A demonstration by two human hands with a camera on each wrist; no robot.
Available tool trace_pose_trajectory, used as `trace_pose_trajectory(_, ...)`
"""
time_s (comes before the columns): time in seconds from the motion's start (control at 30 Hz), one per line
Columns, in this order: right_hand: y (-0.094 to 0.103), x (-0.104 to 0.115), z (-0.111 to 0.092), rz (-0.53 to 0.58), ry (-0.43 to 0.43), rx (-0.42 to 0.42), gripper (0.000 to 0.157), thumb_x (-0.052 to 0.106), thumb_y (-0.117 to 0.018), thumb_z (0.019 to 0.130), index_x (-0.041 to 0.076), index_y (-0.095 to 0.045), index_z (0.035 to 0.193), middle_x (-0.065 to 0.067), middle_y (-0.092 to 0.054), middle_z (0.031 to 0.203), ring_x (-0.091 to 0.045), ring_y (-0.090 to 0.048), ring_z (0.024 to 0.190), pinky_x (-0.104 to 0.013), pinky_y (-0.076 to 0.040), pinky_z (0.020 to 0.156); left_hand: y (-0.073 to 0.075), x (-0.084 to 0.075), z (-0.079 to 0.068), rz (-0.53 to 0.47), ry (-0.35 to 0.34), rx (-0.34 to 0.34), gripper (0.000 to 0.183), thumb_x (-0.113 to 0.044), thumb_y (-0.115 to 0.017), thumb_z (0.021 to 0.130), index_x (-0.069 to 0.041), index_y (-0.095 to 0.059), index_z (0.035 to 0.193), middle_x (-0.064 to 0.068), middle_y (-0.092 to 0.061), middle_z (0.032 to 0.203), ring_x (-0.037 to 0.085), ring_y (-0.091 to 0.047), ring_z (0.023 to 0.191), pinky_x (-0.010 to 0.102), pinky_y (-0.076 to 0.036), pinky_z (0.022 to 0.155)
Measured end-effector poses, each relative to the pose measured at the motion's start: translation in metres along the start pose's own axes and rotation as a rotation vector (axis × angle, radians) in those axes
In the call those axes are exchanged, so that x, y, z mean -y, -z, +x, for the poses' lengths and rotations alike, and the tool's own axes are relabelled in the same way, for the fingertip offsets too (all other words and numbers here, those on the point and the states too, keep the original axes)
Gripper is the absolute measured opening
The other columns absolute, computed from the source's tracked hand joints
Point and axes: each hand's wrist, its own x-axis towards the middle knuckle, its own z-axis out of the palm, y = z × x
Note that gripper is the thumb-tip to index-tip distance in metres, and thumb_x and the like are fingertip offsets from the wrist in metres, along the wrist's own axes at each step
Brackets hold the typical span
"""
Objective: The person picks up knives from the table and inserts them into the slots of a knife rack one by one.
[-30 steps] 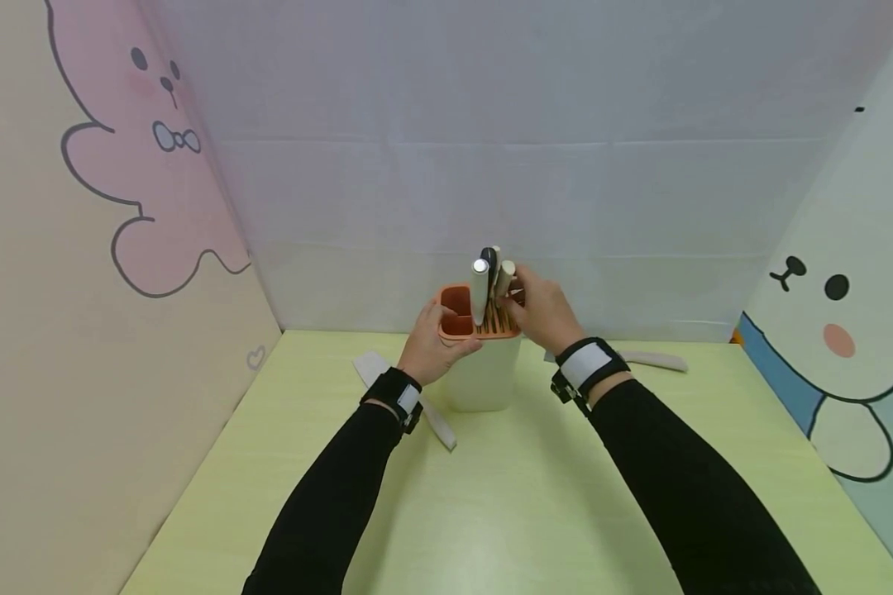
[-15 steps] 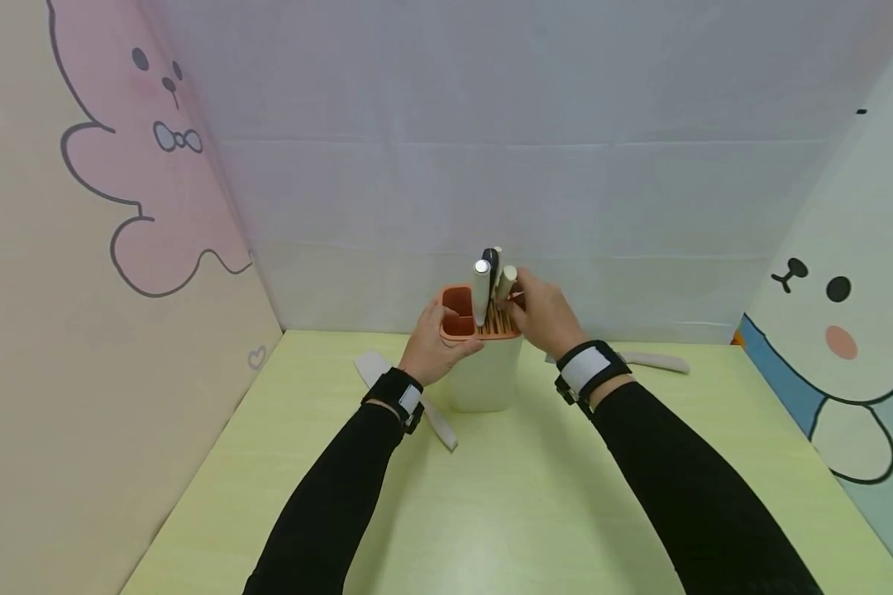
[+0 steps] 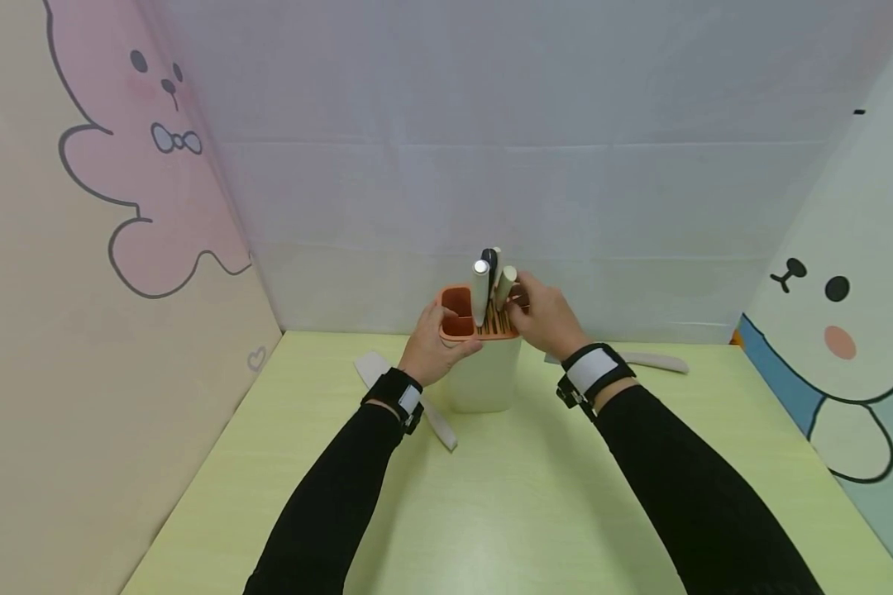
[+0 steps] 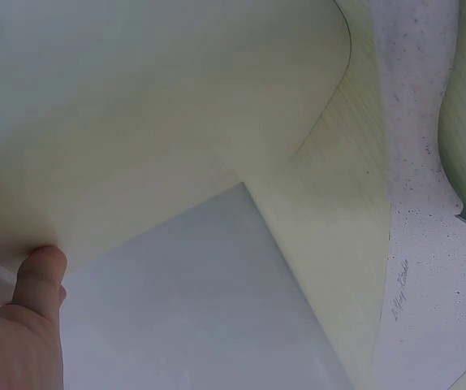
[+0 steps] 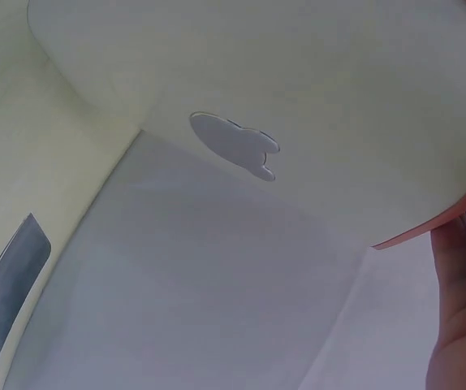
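Note:
A cream knife holder with an orange slotted top stands upright near the back of the table. Several handles rise from its slots: a white handle, a black one and a tilted cream knife handle. My left hand grips the holder's left side, fingers over the orange rim and thumb along the front; its thumb presses the wall in the left wrist view. At the right rim, my right hand has curled fingers right at the cream handle, beside the orange edge.
A wide white-bladed knife lies left of the holder, its handle pointing toward the front, partly under my left wrist. Behind my right wrist lies another knife with a pale handle. A pale wall rises at the table's back edge.
My right thumb and fingertips have shifted slightly to the right along the cream handle, which has barely moved. The left hand and the holder stay where they were.

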Motion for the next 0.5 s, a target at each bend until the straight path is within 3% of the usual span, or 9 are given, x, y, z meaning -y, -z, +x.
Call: trace_pose_trajectory(0.5,0.0001,-0.0016,-0.0019,0.067,-0.034,0.029,0.027,0.016,-0.057,0.09,0.014,-0.052,0.117,-0.012,-0.066,0.106,-0.024,-0.063,0.094,-0.04,-0.054,0.077,0.0016,-0.0008,0.0007,-0.006,0.011,0.007,0.069,-0.065,-0.062,0.07,-0.017,-0.045,0.116,0.004,-0.039,0.129,0.017,-0.043,0.11,0.036,-0.046,0.087)
